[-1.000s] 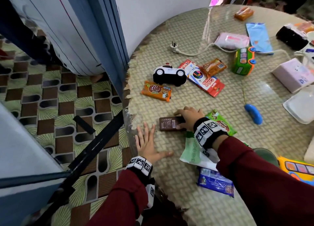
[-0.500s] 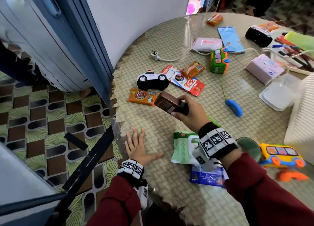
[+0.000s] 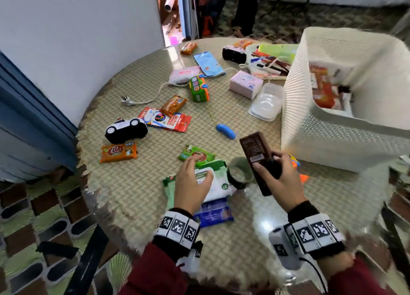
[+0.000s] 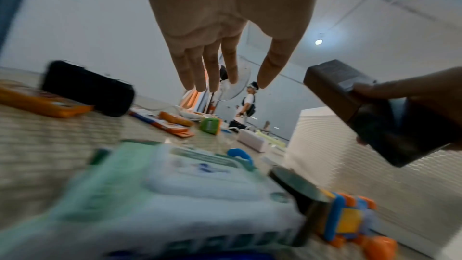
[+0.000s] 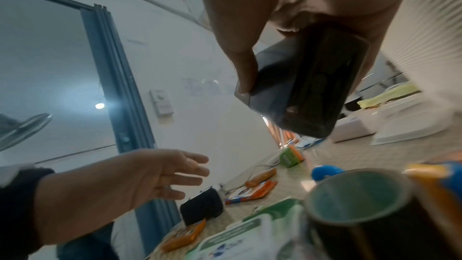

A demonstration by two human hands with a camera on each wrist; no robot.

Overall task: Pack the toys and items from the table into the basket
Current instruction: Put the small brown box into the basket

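Observation:
My right hand (image 3: 267, 163) grips a brown packet (image 3: 254, 149) by its lower half and holds it tilted in the air, just left of the white woven basket (image 3: 332, 139). The right wrist view shows thumb and fingers curled round the packet (image 5: 307, 86). My left hand (image 3: 196, 171) hovers with relaxed, spread fingers over a white and green wipes pack (image 3: 219, 183) and holds nothing; it is also in the left wrist view (image 4: 237, 78). A green snack packet (image 3: 197, 154) lies beyond its fingers. The basket holds orange-printed items.
On the round table (image 3: 137, 195) lie a police toy car (image 3: 125, 129), an orange wafer packet (image 3: 118, 152), a colour pencil pack (image 3: 170, 120), a green toy bus (image 3: 198, 89) and a blue remote (image 3: 225, 131). A dark roll (image 3: 240, 172) and blue packet (image 3: 214, 212) sit between my hands.
My right hand lifted the brown packet off the table and carried it right, toward the basket. My left hand left the table's edge and moved right, over the wipes pack.

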